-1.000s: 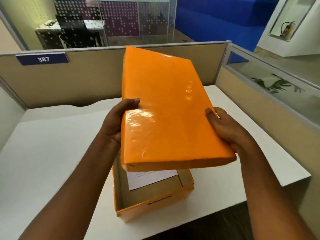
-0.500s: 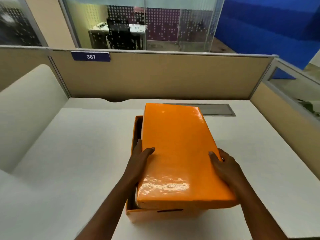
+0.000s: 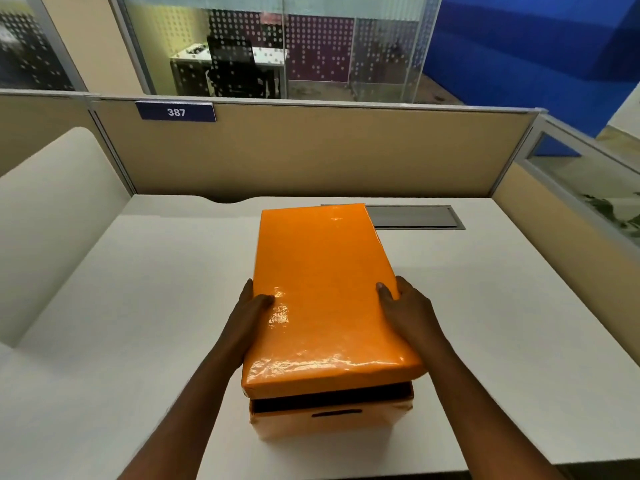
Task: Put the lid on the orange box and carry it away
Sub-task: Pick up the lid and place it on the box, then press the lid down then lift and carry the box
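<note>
The glossy orange lid [image 3: 322, 285] lies over the orange box [image 3: 329, 419], which stands on the white desk [image 3: 138, 306]. Its near edge is raised, leaving a dark gap above the box's front wall with its slot handle. My left hand [image 3: 247, 317] grips the lid's left side, thumb on top. My right hand [image 3: 407, 310] grips the right side the same way. The inside of the box is hidden.
Beige cubicle partitions [image 3: 311, 150] close the desk at the back and right; a white panel stands on the left. A grey cable hatch [image 3: 415, 217] is set in the desk behind the box. A sign reads 387 [image 3: 176, 112].
The lid came down from a tilted, raised position and now sits squarely over the box, covering the left opening seen half a second ago. Both hands stayed on its sides.
</note>
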Demonstrator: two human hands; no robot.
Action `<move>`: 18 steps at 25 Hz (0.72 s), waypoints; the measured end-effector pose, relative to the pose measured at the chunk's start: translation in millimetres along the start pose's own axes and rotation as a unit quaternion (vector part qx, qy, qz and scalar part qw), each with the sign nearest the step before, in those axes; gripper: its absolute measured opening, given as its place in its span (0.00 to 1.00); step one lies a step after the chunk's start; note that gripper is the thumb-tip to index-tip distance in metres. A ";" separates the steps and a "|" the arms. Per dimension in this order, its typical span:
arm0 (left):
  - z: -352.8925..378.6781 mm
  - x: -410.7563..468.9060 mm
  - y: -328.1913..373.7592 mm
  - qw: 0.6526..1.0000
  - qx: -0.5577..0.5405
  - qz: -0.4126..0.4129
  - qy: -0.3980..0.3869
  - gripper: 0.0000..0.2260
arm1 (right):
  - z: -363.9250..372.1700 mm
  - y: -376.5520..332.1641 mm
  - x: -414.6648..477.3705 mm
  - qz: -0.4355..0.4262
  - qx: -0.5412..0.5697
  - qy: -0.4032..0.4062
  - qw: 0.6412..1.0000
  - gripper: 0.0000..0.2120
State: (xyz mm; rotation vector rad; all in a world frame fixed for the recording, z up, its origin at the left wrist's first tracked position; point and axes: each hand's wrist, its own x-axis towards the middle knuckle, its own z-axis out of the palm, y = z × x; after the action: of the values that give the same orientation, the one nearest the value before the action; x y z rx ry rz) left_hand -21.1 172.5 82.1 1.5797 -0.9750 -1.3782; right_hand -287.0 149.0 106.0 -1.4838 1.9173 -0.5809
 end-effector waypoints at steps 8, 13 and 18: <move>-0.3 9.2 -20.1 0.999 0.020 -0.027 -0.009 0.22 | 14.5 10.8 -4.4 0.049 -0.039 -0.020 0.998 0.31; -0.5 7.5 -25.5 0.999 0.035 -0.030 -0.006 0.26 | 18.5 15.0 -5.5 0.051 -0.020 -0.008 0.998 0.30; -3.1 8.1 -28.4 0.998 0.051 -0.042 -0.006 0.29 | 20.4 24.5 -5.3 0.071 -0.011 0.023 0.997 0.33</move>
State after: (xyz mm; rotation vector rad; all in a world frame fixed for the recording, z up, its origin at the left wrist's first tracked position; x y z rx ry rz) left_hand -16.0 176.0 53.1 1.7083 -1.0100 -1.4160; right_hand -288.3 161.4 76.1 -1.3440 2.0523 -0.5353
